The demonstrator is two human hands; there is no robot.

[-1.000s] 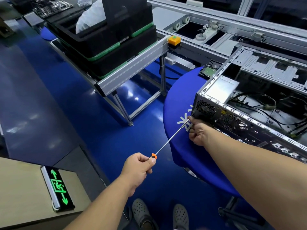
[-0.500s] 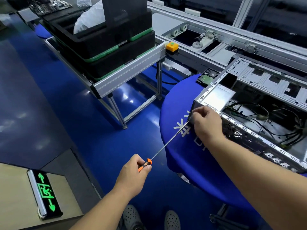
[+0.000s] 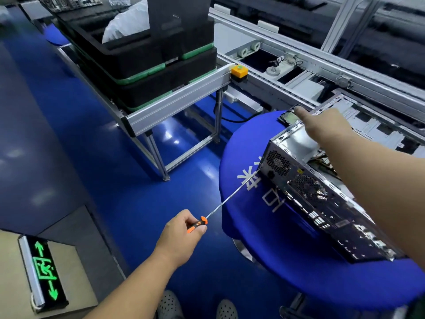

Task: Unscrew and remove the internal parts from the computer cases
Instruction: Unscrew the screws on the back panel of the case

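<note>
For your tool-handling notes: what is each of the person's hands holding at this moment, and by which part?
The left hand grips the screwdriver by its black-and-orange handle. The right hand holds nothing visible; it reaches over the computer case, forefinger extended.

We see open floor (image 3: 115,180) left of the blue table (image 3: 241,143), while the conveyor frame (image 3: 179,104) and stacked trays (image 3: 161,72) block beyond.

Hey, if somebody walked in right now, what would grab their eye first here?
Probably the open computer case lying on the round blue table at right, with the left hand holding a long orange-handled screwdriver to its rear corner. Next, the right hand reaching over the case, and the glowing green exit sign at lower left.
</note>
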